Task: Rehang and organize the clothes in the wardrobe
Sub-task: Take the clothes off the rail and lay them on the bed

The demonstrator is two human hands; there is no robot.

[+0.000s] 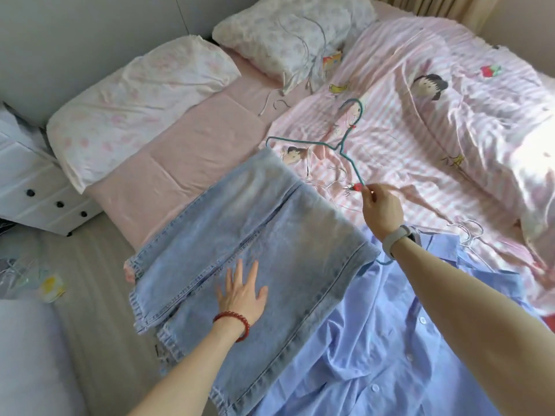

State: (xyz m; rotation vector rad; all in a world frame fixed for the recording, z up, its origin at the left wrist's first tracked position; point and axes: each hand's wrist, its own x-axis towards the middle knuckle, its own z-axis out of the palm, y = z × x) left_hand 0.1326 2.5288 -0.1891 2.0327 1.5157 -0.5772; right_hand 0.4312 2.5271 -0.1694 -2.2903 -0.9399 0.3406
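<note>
We are working over the pink striped bed (420,121), where the folded light-blue denim jeans (255,229) are lying draped through a teal wire hanger (345,145), long axis running away from us. Our left hand (240,295) is pressing flat, fingers spread, on the near denim; our right hand (381,208), nearer the hanger, is pinching its red-tipped end.

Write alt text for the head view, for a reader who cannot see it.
A person's right hand pinches one end of a teal hanger with folded light jeans draped over it, while the left hand lies flat, fingers spread, on the denim. This happens over a bed with pink striped bedding; a blue shirt lies beside the jeans and two pillows near the wall.
</note>
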